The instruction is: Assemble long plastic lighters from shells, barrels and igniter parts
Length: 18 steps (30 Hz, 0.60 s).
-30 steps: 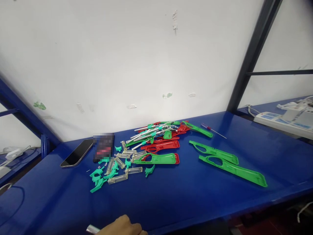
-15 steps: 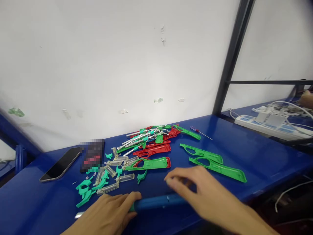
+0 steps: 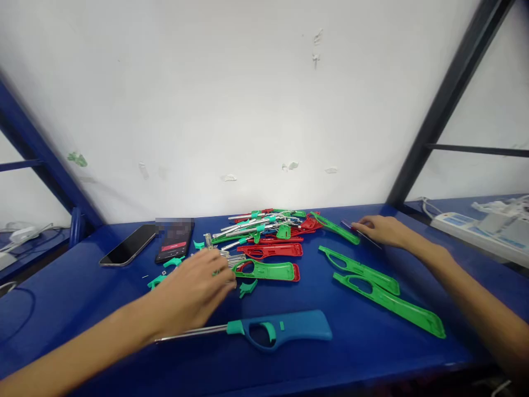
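A finished blue lighter [image 3: 285, 329] with a long metal nozzle lies on the blue bench [image 3: 82, 309] in front of me, free of both hands. My left hand [image 3: 192, 292] hovers over the small clear tubes and teal triggers [image 3: 159, 282], fingers curled loosely; what it holds, if anything, is hidden. My right hand [image 3: 382, 229] reaches to the far right and its fingers rest on a thin red-handled screwdriver [image 3: 354, 229]. Between the hands lies a heap of red and green lighter shells [image 3: 268, 251].
Two green half shells [image 3: 384, 292] lie at the right. Two phones [image 3: 130, 252] lie at the back left. A white power strip [image 3: 475, 229] sits on the neighbouring bench at the right. A black frame post [image 3: 438, 116] rises at the back right.
Both hands set the blue lighter down on the bench and left it. The left hand moved up to the small parts; the right hand reached out to the screwdriver.
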Each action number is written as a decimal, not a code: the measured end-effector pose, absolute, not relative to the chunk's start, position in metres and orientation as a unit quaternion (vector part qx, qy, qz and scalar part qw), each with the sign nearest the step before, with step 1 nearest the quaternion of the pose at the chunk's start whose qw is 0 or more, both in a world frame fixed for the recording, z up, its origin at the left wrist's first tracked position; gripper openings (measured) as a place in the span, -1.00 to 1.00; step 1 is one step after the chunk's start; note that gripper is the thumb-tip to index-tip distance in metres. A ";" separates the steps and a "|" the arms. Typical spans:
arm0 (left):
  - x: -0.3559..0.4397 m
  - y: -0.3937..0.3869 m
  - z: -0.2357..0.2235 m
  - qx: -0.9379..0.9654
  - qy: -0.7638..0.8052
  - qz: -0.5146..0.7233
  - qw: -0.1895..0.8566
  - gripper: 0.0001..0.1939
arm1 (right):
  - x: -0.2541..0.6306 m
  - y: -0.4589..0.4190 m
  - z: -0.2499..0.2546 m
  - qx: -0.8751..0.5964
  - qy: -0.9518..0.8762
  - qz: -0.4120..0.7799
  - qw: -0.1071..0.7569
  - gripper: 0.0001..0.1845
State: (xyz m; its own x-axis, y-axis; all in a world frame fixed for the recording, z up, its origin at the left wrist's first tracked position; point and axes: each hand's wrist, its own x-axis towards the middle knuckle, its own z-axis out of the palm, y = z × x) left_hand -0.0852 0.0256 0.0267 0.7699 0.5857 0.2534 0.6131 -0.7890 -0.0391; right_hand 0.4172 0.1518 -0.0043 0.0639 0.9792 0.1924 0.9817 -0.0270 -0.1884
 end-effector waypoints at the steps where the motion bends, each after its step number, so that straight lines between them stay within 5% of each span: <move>1: -0.091 0.036 0.030 -0.935 -0.330 -0.117 0.058 -0.64 | 0.416 0.157 -0.008 -0.718 -0.686 0.011 0.120 -0.62; 10: -0.115 0.070 0.032 -0.941 -0.328 -0.073 -0.047 -0.79 | 0.409 0.156 -0.005 -0.711 -0.695 0.070 0.082 -0.64; 18: -0.110 0.074 0.033 -0.948 -0.301 -0.063 -0.086 -0.77 | 0.415 0.124 0.046 -0.734 -0.658 0.020 0.167 -0.65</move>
